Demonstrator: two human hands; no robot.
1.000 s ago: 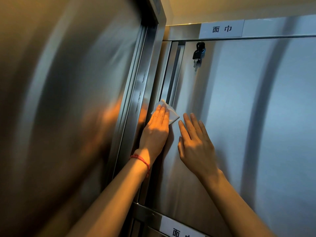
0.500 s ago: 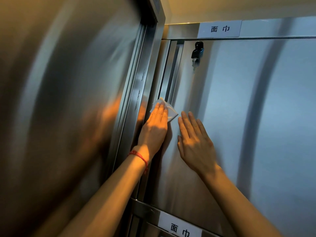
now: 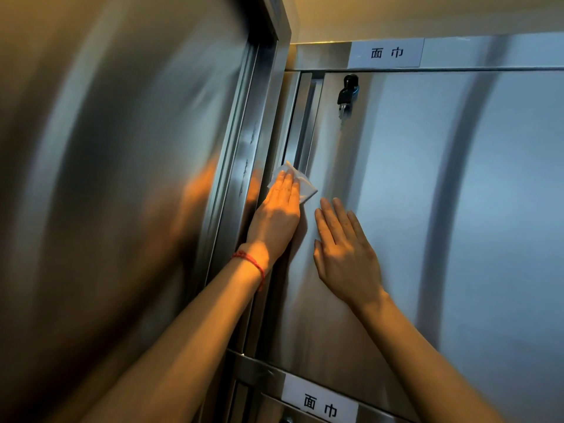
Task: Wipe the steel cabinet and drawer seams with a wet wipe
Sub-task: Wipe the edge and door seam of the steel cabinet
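Steel is filling the far left, where a tall door (image 3: 122, 193) is showing only blur and an orange reflection of the arm. Next to it a dark frame (image 3: 241, 166) is running top to bottom. The left hand (image 3: 276, 215), with a red cord (image 3: 250, 261) round its wrist, is pressing a wipe (image 3: 305, 186) with straight fingers against the seam (image 3: 300, 123) between the frame and the cabinet door (image 3: 412, 209). White and folded, the wipe is lying mostly under the fingers, with corners sticking out above and to the right; it is perhaps damp, but that is hard to make out. Just beside it the right hand (image 3: 345, 254) is lying flat and spread on the cabinet door, holding nothing. A black key (image 3: 346, 94) is hanging near the door's upper corner. White labels (image 3: 386, 52) are sitting above and below, the lower one partly cut off by the picture's edge.
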